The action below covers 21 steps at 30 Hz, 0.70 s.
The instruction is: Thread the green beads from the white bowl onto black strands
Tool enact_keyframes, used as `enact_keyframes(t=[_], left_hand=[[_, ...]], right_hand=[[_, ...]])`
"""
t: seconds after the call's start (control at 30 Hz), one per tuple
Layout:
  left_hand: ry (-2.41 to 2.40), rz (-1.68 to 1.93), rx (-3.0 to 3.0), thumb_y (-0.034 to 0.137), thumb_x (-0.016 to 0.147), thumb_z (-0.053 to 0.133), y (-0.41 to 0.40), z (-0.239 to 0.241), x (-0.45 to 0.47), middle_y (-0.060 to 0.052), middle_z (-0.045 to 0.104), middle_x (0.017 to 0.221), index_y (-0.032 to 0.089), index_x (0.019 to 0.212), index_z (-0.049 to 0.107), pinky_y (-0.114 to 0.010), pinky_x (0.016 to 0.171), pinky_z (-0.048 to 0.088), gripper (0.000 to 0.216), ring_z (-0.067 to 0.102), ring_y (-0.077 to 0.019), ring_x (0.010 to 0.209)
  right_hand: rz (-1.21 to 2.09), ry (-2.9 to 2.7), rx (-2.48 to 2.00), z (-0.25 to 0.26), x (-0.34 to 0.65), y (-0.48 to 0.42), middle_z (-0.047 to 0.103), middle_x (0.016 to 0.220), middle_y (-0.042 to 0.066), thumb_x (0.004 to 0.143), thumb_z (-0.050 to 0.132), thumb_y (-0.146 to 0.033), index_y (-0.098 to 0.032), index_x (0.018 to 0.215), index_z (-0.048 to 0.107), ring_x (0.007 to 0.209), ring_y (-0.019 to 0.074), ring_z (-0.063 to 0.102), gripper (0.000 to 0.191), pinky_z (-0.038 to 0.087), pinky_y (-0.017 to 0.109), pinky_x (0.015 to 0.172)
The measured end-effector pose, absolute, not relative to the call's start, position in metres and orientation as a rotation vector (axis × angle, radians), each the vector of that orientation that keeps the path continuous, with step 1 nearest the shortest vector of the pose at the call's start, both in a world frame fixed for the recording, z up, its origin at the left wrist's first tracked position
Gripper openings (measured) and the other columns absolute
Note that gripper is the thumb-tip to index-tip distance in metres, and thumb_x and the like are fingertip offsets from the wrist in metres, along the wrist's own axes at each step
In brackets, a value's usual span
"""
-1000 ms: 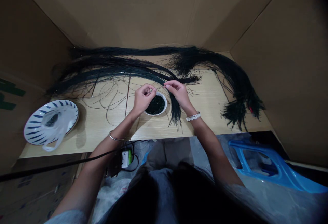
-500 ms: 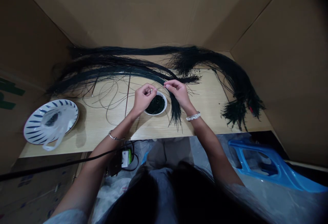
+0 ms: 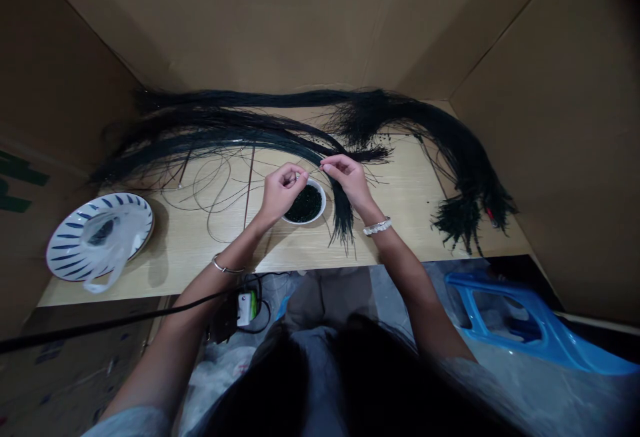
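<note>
My left hand (image 3: 281, 192) is closed in a pinch at the left rim of a small white bowl (image 3: 323, 208) filled with tiny dark green pieces, perhaps beads (image 3: 305, 205). Just across from it, my right hand (image 3: 351, 182) also pinches, thumb against fingertip, above the bowl's right side. A thin cord (image 3: 313, 170) seems to run between the two sets of fingertips, though it is very faint. Beneath my right hand hangs the end of a dark green bundle of cords (image 3: 343, 220). Loose thin cords (image 3: 210, 187) curl on the table left of my left hand.
More dark bundles of cords (image 3: 280, 98) stretch along the back, and a thick one (image 3: 460, 147) curves down the right side. A striped plate (image 3: 63, 250) bearing a plastic bag (image 3: 107, 240) sits left. Cardboard walls (image 3: 300, 24) surround the table; a blue plastic stool (image 3: 555, 337) stands below right.
My left hand has shifted very slightly to the right. My right hand and the things on the table look the same.
</note>
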<state>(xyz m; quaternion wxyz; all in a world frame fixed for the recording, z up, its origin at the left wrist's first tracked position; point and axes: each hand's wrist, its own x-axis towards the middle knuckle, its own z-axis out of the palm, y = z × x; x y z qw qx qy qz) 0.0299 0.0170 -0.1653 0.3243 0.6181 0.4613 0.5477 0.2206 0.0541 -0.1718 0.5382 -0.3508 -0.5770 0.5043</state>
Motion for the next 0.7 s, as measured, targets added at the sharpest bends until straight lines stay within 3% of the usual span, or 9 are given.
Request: enact_keyframes(t=[0.43, 0.7], left_hand=[[1.21, 1.424, 1.6, 0.042, 0.086, 0.073, 0.0127, -0.1608, 0.0344, 0.007, 0.03, 0.053, 0.021, 0.082, 0.068, -0.027, 0.051, 0.019, 0.022, 0.025, -0.0104, 0.05], [1.231, 1.427, 1.582, 0.04, 0.088, 0.072, 0.0129, -0.1626, 0.0337, 0.007, 0.031, 0.053, 0.02, 0.086, 0.071, -0.027, 0.051, 0.019, 0.02, 0.025, -0.0101, 0.049]], right_hand=[[1.272, -1.337, -0.841, -0.1757, 0.2198, 0.0547, 0.076, 0.099, 0.002, 0.078, 0.084, -0.054, -0.025, 0.095, 0.075, 0.098, 0.0184, 0.071, 0.036, 0.055, 0.037, 0.1], [1.265, -1.341, -0.834, -0.1738, 0.2199, 0.0535, 0.076, 0.099, 0.001, 0.079, 0.084, -0.051, -0.024, 0.095, 0.075, 0.097, 0.0183, 0.072, 0.033, 0.055, 0.036, 0.099]])
